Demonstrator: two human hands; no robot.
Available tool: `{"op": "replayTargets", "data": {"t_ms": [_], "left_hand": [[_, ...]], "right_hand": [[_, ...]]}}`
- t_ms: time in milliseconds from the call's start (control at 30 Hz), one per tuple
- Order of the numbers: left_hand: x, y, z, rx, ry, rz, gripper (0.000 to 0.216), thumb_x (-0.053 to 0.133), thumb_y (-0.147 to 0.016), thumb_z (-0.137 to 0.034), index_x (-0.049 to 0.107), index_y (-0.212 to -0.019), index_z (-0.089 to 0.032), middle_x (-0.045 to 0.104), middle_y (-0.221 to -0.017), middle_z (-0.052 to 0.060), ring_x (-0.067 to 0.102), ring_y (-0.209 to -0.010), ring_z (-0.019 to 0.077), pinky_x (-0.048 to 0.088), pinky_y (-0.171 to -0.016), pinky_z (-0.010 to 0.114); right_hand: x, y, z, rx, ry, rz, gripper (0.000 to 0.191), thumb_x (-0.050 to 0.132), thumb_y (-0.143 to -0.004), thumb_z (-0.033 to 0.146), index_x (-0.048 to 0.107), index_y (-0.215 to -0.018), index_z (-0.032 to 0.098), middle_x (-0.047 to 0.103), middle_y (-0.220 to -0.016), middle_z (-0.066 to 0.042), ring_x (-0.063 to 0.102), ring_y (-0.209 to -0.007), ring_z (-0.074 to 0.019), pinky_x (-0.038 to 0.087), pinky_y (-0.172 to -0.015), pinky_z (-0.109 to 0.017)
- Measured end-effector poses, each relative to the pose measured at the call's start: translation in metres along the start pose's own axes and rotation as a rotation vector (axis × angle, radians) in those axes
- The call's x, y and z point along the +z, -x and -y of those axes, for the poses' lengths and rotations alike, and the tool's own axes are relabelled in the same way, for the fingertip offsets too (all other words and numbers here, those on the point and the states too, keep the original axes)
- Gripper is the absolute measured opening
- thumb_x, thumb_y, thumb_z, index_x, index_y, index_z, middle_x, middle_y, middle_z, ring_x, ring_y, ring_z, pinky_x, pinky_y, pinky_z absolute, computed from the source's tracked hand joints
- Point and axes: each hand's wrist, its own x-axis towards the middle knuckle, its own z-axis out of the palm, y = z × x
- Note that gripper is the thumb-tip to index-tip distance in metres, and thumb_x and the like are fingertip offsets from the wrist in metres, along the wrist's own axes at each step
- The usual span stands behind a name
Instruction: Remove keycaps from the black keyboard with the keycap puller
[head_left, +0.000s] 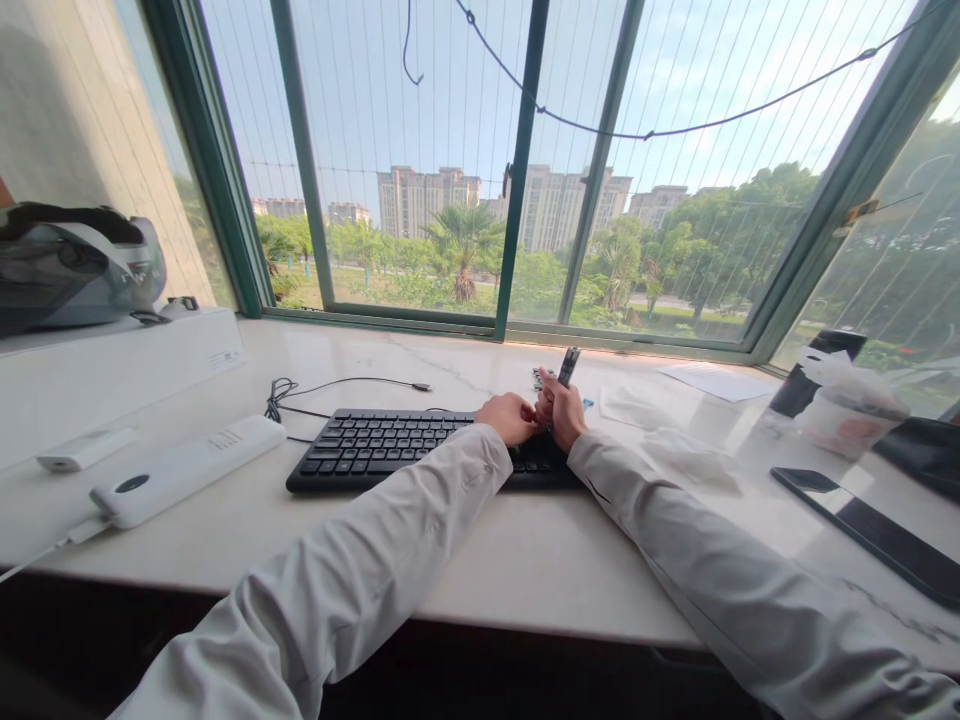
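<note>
A black keyboard (390,440) lies on the pale counter, its right part covered by my hands and sleeves. My right hand (564,412) is closed round a slim dark tool (570,366) that stands nearly upright above the keys. Its upper end sticks out over my fist, while its lower end is hidden, so I cannot tell its exact kind. Close against that hand, my left hand (510,416) has its fingers bent and pinched together over the keyboard; whatever they hold is hidden. Just behind my hands sit some small metallic pieces (538,378), partly covered.
A black cable (281,400) coils behind the keyboard's left end. Further left are a white power bank-like device (187,470) and a white box (120,380). Crumpled clear plastic (690,455), a phone (870,530) and a bagged cup (851,415) lie right. Windows (517,200) stand behind.
</note>
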Motion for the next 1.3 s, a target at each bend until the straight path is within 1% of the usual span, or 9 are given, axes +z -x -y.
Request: {"op": "replayTargets", "data": {"t_ms": [367,500,600,767,867,1067,1167,1233,1300], "left_hand": [[0.003,0.003,0.001,0.035,-0.034,-0.05,0.027,0.067,-0.064,-0.047,0.073,-0.086,-0.032,0.072,-0.092,-0.003,0.064,-0.086,0.0194,0.046,-0.072,0.027],[0.004,0.002,0.002,0.026,-0.027,-0.047,0.03,0.067,-0.063,-0.051,0.074,-0.086,-0.032,0.072,-0.089,-0.002,0.064,-0.084,0.0197,0.046,-0.07,0.027],[0.005,0.0,0.003,0.026,-0.024,-0.054,0.032,0.067,-0.063,-0.053,0.074,-0.085,-0.031,0.072,-0.087,0.0,0.064,-0.083,0.0192,0.046,-0.07,0.026],[0.004,0.0,0.004,0.044,-0.011,-0.044,0.029,0.067,-0.065,-0.051,0.074,-0.085,-0.031,0.072,-0.089,-0.002,0.064,-0.083,0.0186,0.046,-0.071,0.026],[0.003,0.001,0.003,0.035,0.001,-0.054,0.027,0.067,-0.066,-0.049,0.074,-0.085,-0.031,0.072,-0.091,-0.002,0.064,-0.086,0.0183,0.046,-0.073,0.026],[0.004,-0.001,0.005,0.074,0.075,-0.054,0.028,0.068,-0.067,-0.051,0.072,-0.082,-0.028,0.072,-0.086,-0.004,0.065,-0.083,0.0154,0.047,-0.076,0.025],[0.003,-0.002,0.004,0.066,0.082,-0.086,0.023,0.069,-0.07,-0.047,0.071,-0.083,-0.028,0.072,-0.085,-0.004,0.064,-0.084,0.0151,0.046,-0.079,0.025],[0.0,-0.001,0.002,0.052,0.078,-0.132,0.019,0.068,-0.072,-0.044,0.07,-0.084,-0.028,0.072,-0.085,-0.004,0.064,-0.085,0.0155,0.046,-0.081,0.027],[-0.004,0.0,0.0,0.041,0.078,-0.184,0.018,0.067,-0.074,-0.042,0.069,-0.086,-0.029,0.072,-0.085,-0.004,0.064,-0.086,0.0159,0.046,-0.083,0.028]], "right_hand": [[-0.002,0.002,-0.004,-0.034,0.012,-0.002,0.048,0.064,-0.071,0.037,0.023,-0.05,0.023,0.02,-0.035,0.01,0.018,-0.029,-0.0048,0.013,-0.028,-0.021],[-0.001,0.004,-0.004,-0.045,0.021,-0.008,0.045,0.065,-0.068,0.033,0.025,-0.05,0.023,0.021,-0.035,0.01,0.018,-0.029,-0.0046,0.013,-0.028,-0.021],[-0.002,0.004,-0.005,-0.062,0.031,-0.018,0.044,0.065,-0.067,0.033,0.027,-0.048,0.023,0.021,-0.035,0.01,0.018,-0.029,-0.0047,0.013,-0.028,-0.022],[-0.003,0.005,-0.006,-0.11,0.069,0.026,0.045,0.066,-0.068,0.034,0.029,-0.046,0.022,0.024,-0.036,0.009,0.02,-0.03,-0.0044,0.015,-0.03,-0.022],[-0.002,0.005,-0.006,-0.125,0.022,-0.003,0.046,0.068,-0.067,0.034,0.028,-0.047,0.022,0.023,-0.038,0.01,0.02,-0.032,-0.0043,0.015,-0.031,-0.022],[-0.007,0.003,0.004,-0.184,-0.02,0.051,0.052,0.065,-0.072,0.04,0.022,-0.05,0.022,0.017,-0.04,0.01,0.015,-0.034,-0.0046,0.014,-0.034,-0.022],[-0.021,0.003,0.017,-0.269,0.191,0.017,0.051,0.059,-0.077,0.048,0.025,-0.049,0.022,0.02,-0.039,0.009,0.019,-0.035,-0.0057,0.017,-0.037,-0.024],[-0.032,0.002,0.025,-0.354,0.512,-0.039,0.05,0.055,-0.078,0.053,0.032,-0.047,0.021,0.029,-0.039,0.005,0.028,-0.038,-0.0076,0.022,-0.041,-0.025],[-0.044,0.002,0.031,-0.444,0.935,-0.059,0.047,0.054,-0.079,0.053,0.044,-0.049,0.019,0.043,-0.043,0.001,0.042,-0.046,-0.0111,0.027,-0.048,-0.025]]}}
